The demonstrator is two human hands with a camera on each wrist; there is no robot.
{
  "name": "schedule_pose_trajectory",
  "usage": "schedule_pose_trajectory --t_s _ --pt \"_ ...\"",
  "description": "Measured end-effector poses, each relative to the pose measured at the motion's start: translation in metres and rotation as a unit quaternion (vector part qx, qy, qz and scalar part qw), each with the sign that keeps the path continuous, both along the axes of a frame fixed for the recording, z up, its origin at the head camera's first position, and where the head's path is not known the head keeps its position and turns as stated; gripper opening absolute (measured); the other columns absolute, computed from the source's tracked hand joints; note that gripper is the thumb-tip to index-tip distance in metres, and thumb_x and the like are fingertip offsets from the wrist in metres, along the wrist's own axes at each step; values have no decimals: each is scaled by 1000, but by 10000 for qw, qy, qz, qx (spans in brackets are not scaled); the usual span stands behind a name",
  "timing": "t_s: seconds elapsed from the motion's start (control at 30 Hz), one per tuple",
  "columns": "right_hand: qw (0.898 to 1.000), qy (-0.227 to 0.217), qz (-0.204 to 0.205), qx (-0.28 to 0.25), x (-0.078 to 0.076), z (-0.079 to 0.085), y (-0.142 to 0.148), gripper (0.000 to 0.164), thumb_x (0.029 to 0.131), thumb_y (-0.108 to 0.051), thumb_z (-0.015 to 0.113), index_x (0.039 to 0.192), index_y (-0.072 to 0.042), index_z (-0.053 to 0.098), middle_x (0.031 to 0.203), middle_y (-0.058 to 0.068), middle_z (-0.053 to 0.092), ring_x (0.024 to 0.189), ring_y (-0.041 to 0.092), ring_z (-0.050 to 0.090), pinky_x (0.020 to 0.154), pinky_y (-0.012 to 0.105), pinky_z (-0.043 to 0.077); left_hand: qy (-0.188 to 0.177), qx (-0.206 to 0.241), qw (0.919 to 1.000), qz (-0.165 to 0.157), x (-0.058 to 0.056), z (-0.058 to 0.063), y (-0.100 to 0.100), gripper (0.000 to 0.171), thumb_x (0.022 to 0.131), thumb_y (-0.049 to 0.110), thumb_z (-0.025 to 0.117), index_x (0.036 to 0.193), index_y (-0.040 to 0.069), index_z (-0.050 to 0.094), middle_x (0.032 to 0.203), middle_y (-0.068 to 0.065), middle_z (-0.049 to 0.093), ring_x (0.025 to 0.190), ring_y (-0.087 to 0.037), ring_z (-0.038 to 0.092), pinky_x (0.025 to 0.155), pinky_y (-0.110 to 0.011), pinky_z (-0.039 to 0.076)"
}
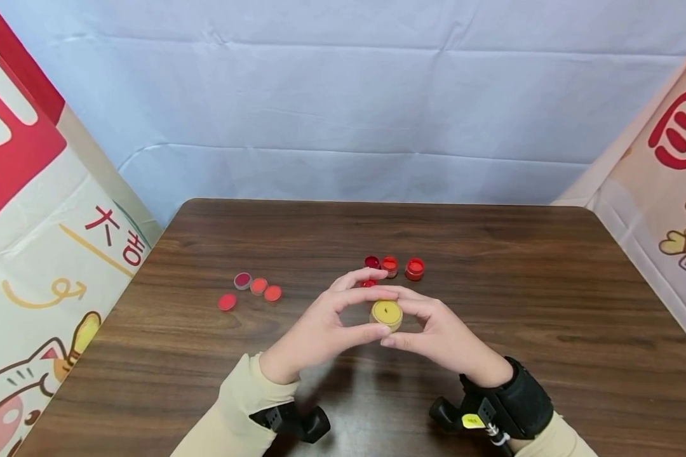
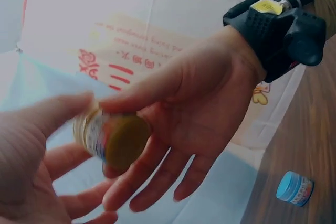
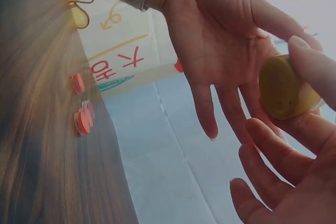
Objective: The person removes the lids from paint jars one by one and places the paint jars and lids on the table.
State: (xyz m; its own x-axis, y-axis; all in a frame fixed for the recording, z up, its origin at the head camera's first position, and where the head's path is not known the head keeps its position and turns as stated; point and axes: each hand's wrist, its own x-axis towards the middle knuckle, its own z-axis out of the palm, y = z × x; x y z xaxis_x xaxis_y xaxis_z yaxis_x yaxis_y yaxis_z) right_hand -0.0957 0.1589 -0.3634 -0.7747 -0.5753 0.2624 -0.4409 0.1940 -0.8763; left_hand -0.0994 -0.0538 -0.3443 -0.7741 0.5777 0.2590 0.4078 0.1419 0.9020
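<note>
A small round jar [image 1: 386, 315] with a yellow end is held above the table, between both hands. My left hand [image 1: 320, 324] pinches it from the left, thumb at the near side and forefinger behind. From the right, my right hand [image 1: 443, 333] grips the same jar with thumb and forefinger, its fingertips close to those of the left. In the left wrist view the jar [image 2: 113, 137] lies tilted, with a blurred printed label round its side. The right wrist view shows its dull yellow round face [image 3: 283, 87]; the other fingers of both hands are spread.
Beyond the hands stand several small red pots [image 1: 415, 269], one partly covered by the left fingers. Several flat red discs [image 1: 258, 286] lie to the left. A small blue jar [image 2: 295, 188] appears on the wooden table [image 1: 520, 266] in the left wrist view.
</note>
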Motion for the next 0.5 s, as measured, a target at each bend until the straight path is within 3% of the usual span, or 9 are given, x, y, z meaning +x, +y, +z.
schedule_pose_trajectory --t_s 0.1,0.23,0.33,0.5 --pt "9998 -104 142 -24 1 1 1 34 83 -9 71 116 -11 64 134 4 50 126 14 41 94 29 42 -27 82 9994 -326 -1 1 -3 44 86 15 68 129 16 57 140 9 39 131 -12 30 101 -42 34" --pt "9996 70 110 238 2 2 2 30 82 -13 72 111 -15 67 133 2 50 127 15 41 96 31 41 31 214 9974 -691 -4 -2 -5 38 90 14 63 128 13 58 140 5 40 132 -16 31 101 -40 35" --pt "9990 314 133 294 2 3 2 27 82 -14 73 108 -17 68 131 0 52 124 17 44 94 33 42 58 276 9963 -809 -5 -3 -5 33 90 13 62 123 11 61 139 4 41 131 -18 32 101 -40 35" --pt "9984 452 128 326 1 3 3 27 80 -15 74 107 -16 68 131 0 51 122 19 45 94 35 43 68 318 9970 -707 -5 -4 -2 31 89 13 64 119 10 63 138 4 43 130 -16 33 101 -39 34"
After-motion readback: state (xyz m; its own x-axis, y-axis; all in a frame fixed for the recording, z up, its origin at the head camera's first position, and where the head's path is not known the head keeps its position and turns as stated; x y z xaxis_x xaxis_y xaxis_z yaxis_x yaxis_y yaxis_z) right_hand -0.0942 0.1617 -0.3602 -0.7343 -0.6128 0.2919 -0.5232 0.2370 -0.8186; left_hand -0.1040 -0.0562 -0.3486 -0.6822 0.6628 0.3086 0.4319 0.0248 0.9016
